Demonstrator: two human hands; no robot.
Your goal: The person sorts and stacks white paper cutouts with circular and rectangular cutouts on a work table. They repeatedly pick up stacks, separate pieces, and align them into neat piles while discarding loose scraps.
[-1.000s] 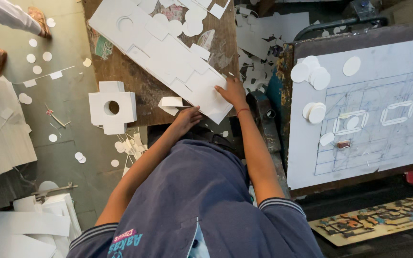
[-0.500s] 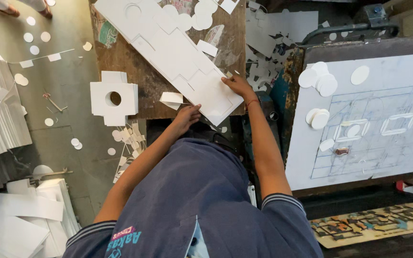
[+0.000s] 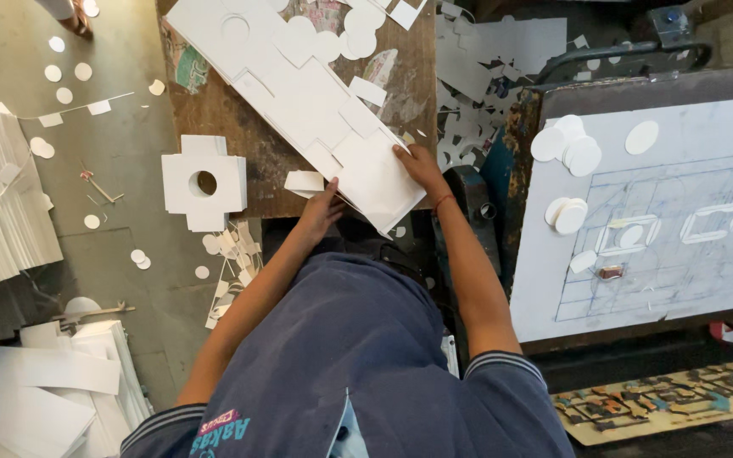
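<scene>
1. The long white die-cut card sheet [image 3: 316, 110] lies slantwise on the wooden desk [image 3: 214, 110], with its near end under the fingers and its far end running up and away from them
2. The right hand [image 3: 417, 165] rests flat on that near end, fingers spread open and pressing down, closed round nothing
3. The left hand [image 3: 320, 212] meets the sheet's near edge with its fingers curled; whether they pinch the edge I cannot tell
4. Just beside the left fingers lies a small loose card piece [image 3: 303, 181]; further out to their left sits a cross-shaped stack with a round hole [image 3: 204, 182]
5. Well off to the right of the fingers, white discs [image 3: 570, 144] sit on a pale board [image 3: 680, 220]
6. Judged from this, the step is steadying the sheet's near end; shifting it would call for both hands moving together, so the cut shapes don't tear
</scene>
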